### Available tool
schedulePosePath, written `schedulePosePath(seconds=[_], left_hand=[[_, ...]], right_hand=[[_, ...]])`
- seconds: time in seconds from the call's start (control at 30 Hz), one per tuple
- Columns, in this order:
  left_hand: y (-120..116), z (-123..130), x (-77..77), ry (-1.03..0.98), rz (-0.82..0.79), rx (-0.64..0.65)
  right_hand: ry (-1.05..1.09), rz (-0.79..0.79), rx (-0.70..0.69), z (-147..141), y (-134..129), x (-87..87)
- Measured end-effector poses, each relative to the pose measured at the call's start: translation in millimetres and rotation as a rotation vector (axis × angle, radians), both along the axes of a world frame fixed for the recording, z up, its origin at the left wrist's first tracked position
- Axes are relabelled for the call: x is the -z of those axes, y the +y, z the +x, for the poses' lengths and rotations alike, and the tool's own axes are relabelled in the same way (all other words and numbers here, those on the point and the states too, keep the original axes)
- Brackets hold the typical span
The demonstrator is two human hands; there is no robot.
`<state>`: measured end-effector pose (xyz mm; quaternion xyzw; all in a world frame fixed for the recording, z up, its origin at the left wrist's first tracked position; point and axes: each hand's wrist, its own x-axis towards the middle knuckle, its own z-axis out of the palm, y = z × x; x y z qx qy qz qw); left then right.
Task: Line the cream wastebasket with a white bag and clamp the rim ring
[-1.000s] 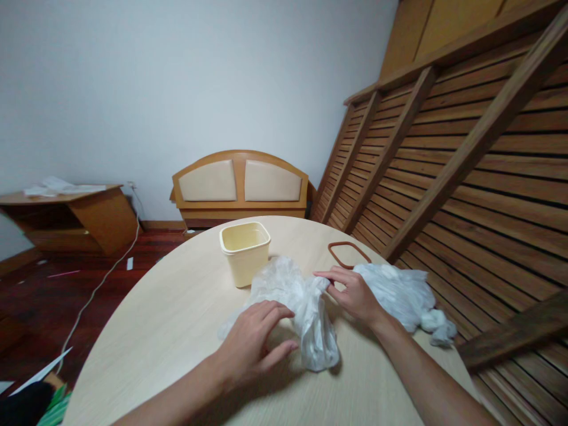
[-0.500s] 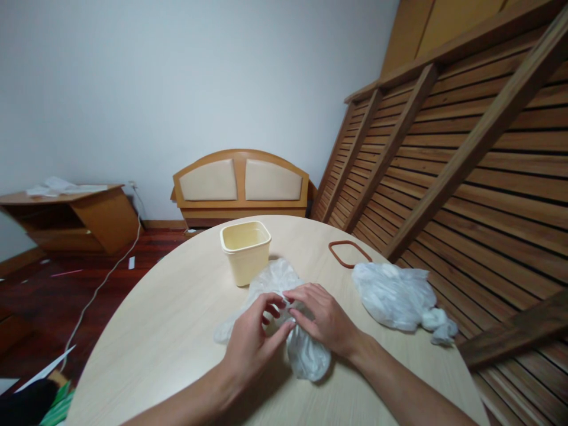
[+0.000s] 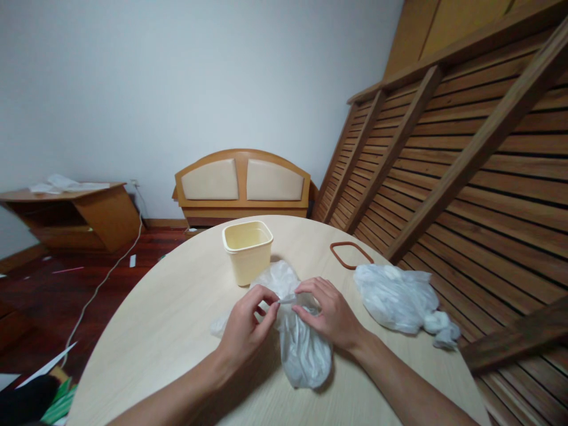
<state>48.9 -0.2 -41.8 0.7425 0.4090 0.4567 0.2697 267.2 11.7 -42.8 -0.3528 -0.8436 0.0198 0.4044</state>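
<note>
One crumpled white plastic bag [image 3: 306, 358] lies on the round pale table [image 3: 164, 313], between and beneath the two hands, just in front of the cream rectangular bin [image 3: 248, 269]. Long axis runs roughly fore-and-aft: the far end spreads beside the bin's base; the near, rounded lobe points toward the wearer, slightly to the right. Left hand [image 3: 249, 319]: thumb and forefinger closed on a thin gathered strand of the bag. Right hand [image 3: 331, 313]: curled, forefinger tip at the strand's other end, thumb slightly apart; cannot tell whether it grips. Bag's middle is partly covered by the fingers; a further pale portion emerges left of the left hand, its link to the rest hidden. Bin stands upright, its floor out of sight behind the front wall. Right of the hands, well apart: a second white plastic bag [image 3: 393, 299], bunched, its contents not discernible, narrowing to a greyish lump [image 3: 444, 330] near the table's edge. Just beyond it, a brown rounded-rectangular ring [image 3: 344, 243] lies flat. Both forearms are cut off by the lower frame edge.
</note>
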Motion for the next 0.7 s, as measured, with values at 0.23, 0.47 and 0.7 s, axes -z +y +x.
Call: schedulePosePath(seconds=[0.23,0.47,0.7], left_hand=[[-5,-1,-5.2,-0.102,0.020,0.105],[6,-6,-10.7,-0.149,-0.006,-0.121],[12,-11,-6.0,0.001,-0.035,-0.065]], right_hand=[[0.057,0.076,0.063,-1,0,-3.7],[0.151,0.076,0.071,4,2,-6.9],[0.331,-0.148,0.144,12,6,-3.9]])
